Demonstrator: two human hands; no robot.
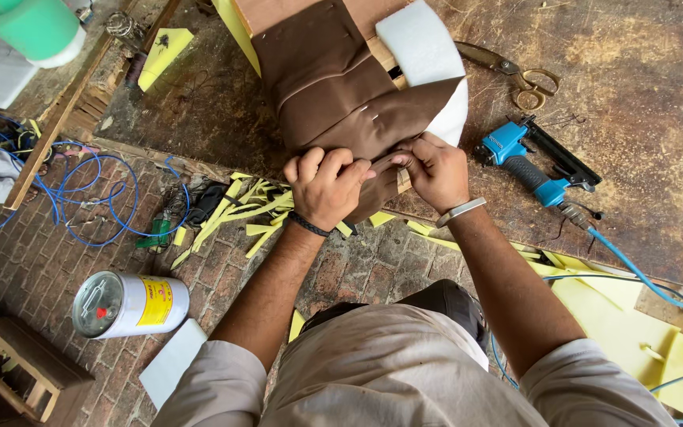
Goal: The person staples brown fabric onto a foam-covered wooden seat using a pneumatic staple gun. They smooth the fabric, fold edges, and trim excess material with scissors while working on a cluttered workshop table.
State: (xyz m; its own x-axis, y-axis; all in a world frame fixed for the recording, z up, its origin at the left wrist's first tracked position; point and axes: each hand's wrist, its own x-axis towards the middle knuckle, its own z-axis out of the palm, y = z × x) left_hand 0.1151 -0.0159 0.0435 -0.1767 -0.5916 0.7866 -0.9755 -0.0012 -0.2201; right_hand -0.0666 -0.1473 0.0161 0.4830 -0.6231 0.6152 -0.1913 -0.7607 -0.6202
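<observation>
Brick floor (33,261) fills the left side, with a small wooden stool (17,368) at the bottom corner, a tangle of blue hose (92,198) above it and a metal can (130,303) with a yellow label lying on its side. A green cup (32,28) sits at the top left. Strips of yellow foam (235,207) lie scattered along the edge of the bench (642,103), a worn wooden board. Near the middle, the left hand (326,186) is curled into a fist, gripping a fold of brown fabric (333,79) at the bench edge. That fabric is wrapped over a pad with white foam (424,55) showing at its right side, and a few staples show in the cloth. The right hand (436,170), just beside the left and touching it, pinches the same fold between thumb and fingers. Further right on the bench lie a pair of scissors (515,71) and, below them, a blue staple gun (535,162) with a blue hose trailing off toward larger sheets of yellow foam
</observation>
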